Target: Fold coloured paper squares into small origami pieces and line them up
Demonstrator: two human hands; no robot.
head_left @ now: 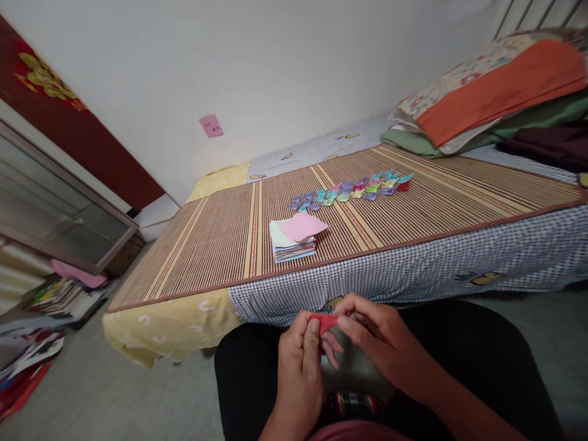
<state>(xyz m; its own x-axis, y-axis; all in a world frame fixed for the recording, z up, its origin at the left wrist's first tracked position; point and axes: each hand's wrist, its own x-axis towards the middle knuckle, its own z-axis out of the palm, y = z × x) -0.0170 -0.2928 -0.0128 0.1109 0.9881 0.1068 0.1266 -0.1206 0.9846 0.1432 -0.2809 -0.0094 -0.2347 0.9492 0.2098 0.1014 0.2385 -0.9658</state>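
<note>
A small folded piece of red paper (325, 321) is held up between my two hands, above my lap. My left hand (301, 361) pinches its left end between thumb and forefinger, the other fingers curled behind. At the right end, the thumb and fingertips of my right hand (381, 337) grip the paper too. Beyond my hands, a stack of coloured square paper (294, 250) lies near the bed's front edge, with a pink sheet (305, 227) skewed on top. Behind it, several small folded paper pieces (351, 191) in many colours stand in rows.
A striped bamboo mat (220, 226) covers the bed, over a checked sheet (427, 269). Folded bedding (500, 92) is piled at the back right. A glass-fronted cabinet (59, 202) stands at the left, with papers and books (62, 300) low beside it. A pink note (211, 125) is on the wall.
</note>
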